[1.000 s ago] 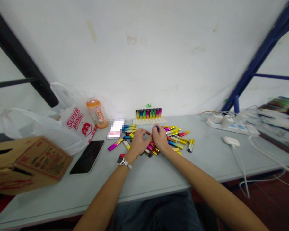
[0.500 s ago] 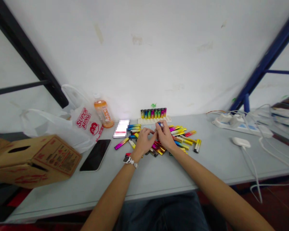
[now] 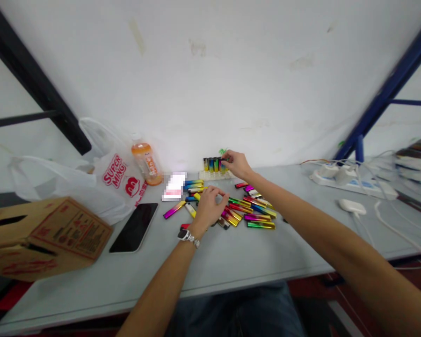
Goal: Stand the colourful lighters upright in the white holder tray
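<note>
Several metallic, rainbow-coloured lighters point(image 3: 261, 225) lie in a loose pile on the grey table. Against the wall, a pale rack point(image 3: 210, 176) with holes holds a row of upright lighters point(image 3: 211, 164). My right hand point(image 3: 237, 164) is at this row, its fingertips pinched on the dark top of a lighter; the hand hides the row's right part. Over the pile's left side rests my left hand point(image 3: 210, 206), wearing a silver watch. Its fingers are curved with a gap to the thumb, and nothing shows between them.
On the left are a cardboard box point(image 3: 73, 229), a white plastic bag point(image 3: 94, 185), an orange drink bottle point(image 3: 149, 164) and a black phone point(image 3: 135, 228). A blurred white slip point(image 3: 174, 186) lies by the pile. A power strip point(image 3: 354, 182) with cables and a white charger point(image 3: 352, 207) sit right.
My right hand has moved from beside the left hand, up and away to the upright row on the rack. My left hand has stayed over the pile. The view has shifted slightly.
</note>
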`<state>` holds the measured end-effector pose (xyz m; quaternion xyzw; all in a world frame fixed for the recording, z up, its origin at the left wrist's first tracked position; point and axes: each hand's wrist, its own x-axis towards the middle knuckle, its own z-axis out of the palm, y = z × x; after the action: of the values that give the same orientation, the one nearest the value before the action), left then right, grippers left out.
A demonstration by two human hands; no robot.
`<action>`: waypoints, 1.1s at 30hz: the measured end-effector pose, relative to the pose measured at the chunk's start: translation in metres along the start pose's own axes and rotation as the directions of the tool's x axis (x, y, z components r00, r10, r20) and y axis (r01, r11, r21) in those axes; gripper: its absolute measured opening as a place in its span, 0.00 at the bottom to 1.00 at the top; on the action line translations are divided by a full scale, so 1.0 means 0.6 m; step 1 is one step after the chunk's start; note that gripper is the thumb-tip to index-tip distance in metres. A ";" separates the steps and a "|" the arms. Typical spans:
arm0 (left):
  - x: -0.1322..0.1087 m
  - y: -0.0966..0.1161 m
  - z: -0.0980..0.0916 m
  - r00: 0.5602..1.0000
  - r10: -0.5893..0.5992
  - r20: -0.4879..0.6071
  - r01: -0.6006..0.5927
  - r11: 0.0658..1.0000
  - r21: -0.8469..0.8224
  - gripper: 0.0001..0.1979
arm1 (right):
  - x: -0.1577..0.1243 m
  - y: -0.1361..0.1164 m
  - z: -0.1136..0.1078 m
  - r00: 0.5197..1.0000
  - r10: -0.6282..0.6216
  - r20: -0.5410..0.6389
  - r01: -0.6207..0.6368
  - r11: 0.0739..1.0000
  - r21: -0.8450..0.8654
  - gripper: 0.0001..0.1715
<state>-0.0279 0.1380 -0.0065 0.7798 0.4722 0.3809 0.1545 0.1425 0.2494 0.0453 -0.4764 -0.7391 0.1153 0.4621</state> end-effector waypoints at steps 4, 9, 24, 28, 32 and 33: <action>-0.001 0.001 -0.001 1.000 -0.020 0.005 0.020 1.000 -0.020 0.09 | 0.032 0.018 0.015 0.997 -0.016 0.072 0.023 0.995 -0.092 0.10; -0.001 0.002 -0.002 1.000 -0.026 0.005 0.027 0.999 -0.029 0.09 | 0.046 0.031 0.025 0.992 0.028 0.122 -0.014 0.993 -0.113 0.09; -0.001 -0.002 0.001 1.000 -0.019 -0.004 0.019 1.000 -0.019 0.09 | 0.038 0.048 0.021 0.986 -0.005 0.165 0.052 0.957 -0.284 0.15; -0.002 0.000 -0.001 1.000 -0.021 -0.004 0.021 1.000 -0.018 0.09 | 0.008 0.040 0.019 0.982 -0.002 0.191 0.068 0.939 -0.336 0.22; 0.000 -0.001 -0.002 1.000 -0.023 0.004 0.023 1.000 -0.019 0.08 | -0.036 0.015 0.003 0.972 0.002 0.233 0.086 0.927 -0.366 0.30; 0.000 -0.003 -0.002 1.000 -0.021 0.007 0.021 0.999 -0.025 0.09 | -0.049 0.007 -0.004 0.968 0.010 0.251 0.088 0.923 -0.374 0.27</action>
<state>-0.0298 0.1386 -0.0066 0.7741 0.4751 0.3825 0.1696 0.1504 0.2267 0.0273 -0.5241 -0.8087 0.0185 0.2664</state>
